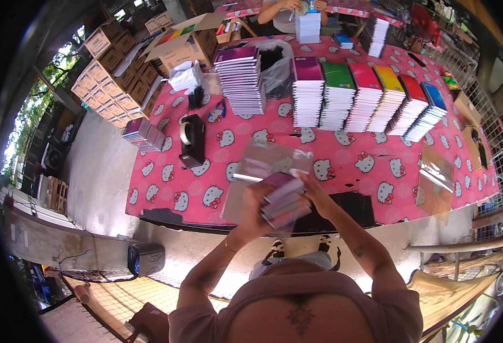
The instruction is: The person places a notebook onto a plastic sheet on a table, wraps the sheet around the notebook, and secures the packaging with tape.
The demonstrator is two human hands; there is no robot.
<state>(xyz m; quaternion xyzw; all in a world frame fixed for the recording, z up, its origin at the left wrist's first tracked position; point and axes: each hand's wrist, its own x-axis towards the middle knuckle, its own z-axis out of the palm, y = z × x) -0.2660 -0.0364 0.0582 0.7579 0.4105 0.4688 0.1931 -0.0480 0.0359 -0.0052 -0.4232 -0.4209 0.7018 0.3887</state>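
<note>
A small stack of spiral notebooks (pixel 285 200) with a purple cover on top is held tilted over the table's near edge, smeared by motion. My left hand (pixel 252 210) is closed round its left side. At its upper right corner my right hand (pixel 315 193) grips the edge; the fingertips are blurred. Clear plastic bags (pixel 271 155) lie flat just beyond the stack, and something see-through hangs under it. Further left stands a black tape dispenser (pixel 192 140). Beyond my hands is a row of tall notebook piles, including a purple one (pixel 308 94) and a green one (pixel 337 97).
A pink patterned cloth (pixel 205 191) covers the table. At the left edge sits a short notebook pile (pixel 143 135); at the right lies a clear plastic sheet (pixel 434 180). Stacked cartons (pixel 105 86) stand at far left. Across the table, another person's hands (pixel 304 6) work above notebooks.
</note>
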